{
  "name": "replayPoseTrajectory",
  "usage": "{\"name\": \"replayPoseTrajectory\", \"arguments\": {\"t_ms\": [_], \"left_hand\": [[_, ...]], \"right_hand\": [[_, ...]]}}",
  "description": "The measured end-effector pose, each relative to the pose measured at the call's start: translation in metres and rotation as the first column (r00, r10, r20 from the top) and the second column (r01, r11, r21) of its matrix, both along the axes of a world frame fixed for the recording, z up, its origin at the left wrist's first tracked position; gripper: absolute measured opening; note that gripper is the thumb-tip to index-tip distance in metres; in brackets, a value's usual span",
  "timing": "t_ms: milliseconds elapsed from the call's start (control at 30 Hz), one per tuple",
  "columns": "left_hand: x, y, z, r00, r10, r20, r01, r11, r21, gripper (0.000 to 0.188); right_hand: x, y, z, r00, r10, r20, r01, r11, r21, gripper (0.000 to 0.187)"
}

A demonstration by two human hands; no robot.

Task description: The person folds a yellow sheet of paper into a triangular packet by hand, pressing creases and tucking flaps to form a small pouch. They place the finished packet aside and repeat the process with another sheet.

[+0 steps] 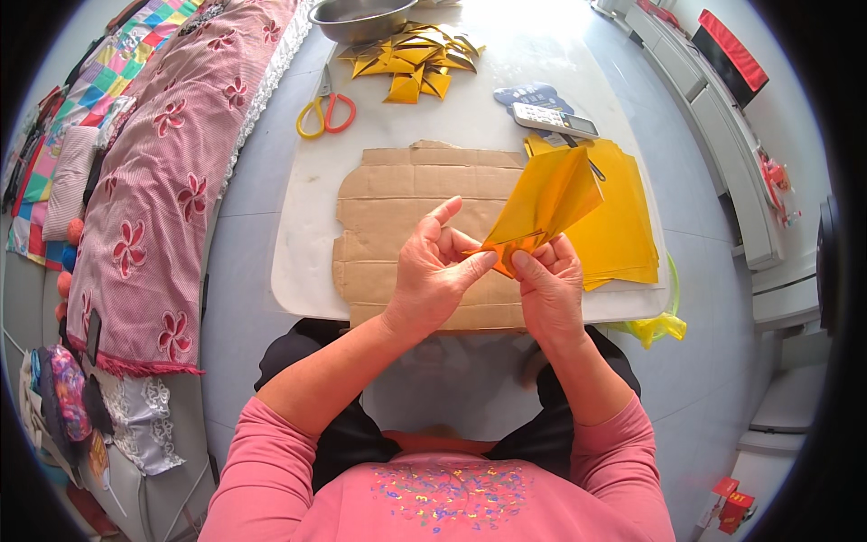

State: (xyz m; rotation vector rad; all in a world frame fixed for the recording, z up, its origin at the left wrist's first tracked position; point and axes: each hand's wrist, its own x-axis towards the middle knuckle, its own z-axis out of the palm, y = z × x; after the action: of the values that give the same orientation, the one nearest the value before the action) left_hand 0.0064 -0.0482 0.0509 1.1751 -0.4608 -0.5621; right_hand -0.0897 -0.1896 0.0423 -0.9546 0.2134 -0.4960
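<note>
Both my hands hold a sheet of shiny gold paper point(547, 200), partly folded, above the right side of a flat piece of brown cardboard point(397, 217). My left hand point(435, 266) pinches the folded lower left edge between thumb and fingers, its index finger raised. At the lower right of the fold, my right hand point(551, 282) pinches the paper with the thumb on top. The upper part of the sheet stands up, curved. Just beyond my right hand lies a stack of gold paper sheets point(623, 226). Folded gold paper pieces point(420, 56) are heaped at the far end of the table.
Orange-and-yellow-handled scissors point(327, 116) lie left on the white table point(302, 208). A metal bowl point(361, 20) stands behind the heap. A white remote control point(554, 119) rests beyond the stack. A yellow plastic bag point(657, 327) hangs at the right edge. A pink-covered sofa point(163, 181) is left.
</note>
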Motion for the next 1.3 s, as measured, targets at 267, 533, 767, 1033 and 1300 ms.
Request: {"name": "replayPoseTrajectory", "arguments": {"t_ms": [267,533,767,1033,1300], "left_hand": [[0.003,0.002,0.003,0.997,-0.009,-0.075,0.013,0.999,0.053,0.069],[0.007,0.001,0.003,0.989,0.007,-0.149,0.014,0.990,0.140,0.049],[0.019,0.002,-0.011,0.950,-0.218,-0.223,0.250,0.960,0.127,0.019],[0.009,-0.008,-0.016,0.919,-0.138,-0.369,0.164,0.986,0.039,0.017],[0.008,-0.012,-0.020,0.884,-0.111,-0.453,0.067,0.991,-0.113,0.016]], "right_hand": [[0.000,-0.003,-0.003,1.000,0.005,0.005,-0.005,1.000,-0.010,0.044],[0.001,-0.006,-0.001,0.999,-0.010,-0.039,0.009,1.000,-0.022,0.052],[0.001,-0.012,-0.013,0.990,0.038,-0.136,-0.057,0.989,-0.137,0.058],[-0.001,-0.005,-0.013,0.963,0.039,-0.268,-0.087,0.982,-0.168,0.055],[-0.005,-0.003,-0.007,0.965,-0.046,-0.260,-0.019,0.970,-0.241,0.059]]}}
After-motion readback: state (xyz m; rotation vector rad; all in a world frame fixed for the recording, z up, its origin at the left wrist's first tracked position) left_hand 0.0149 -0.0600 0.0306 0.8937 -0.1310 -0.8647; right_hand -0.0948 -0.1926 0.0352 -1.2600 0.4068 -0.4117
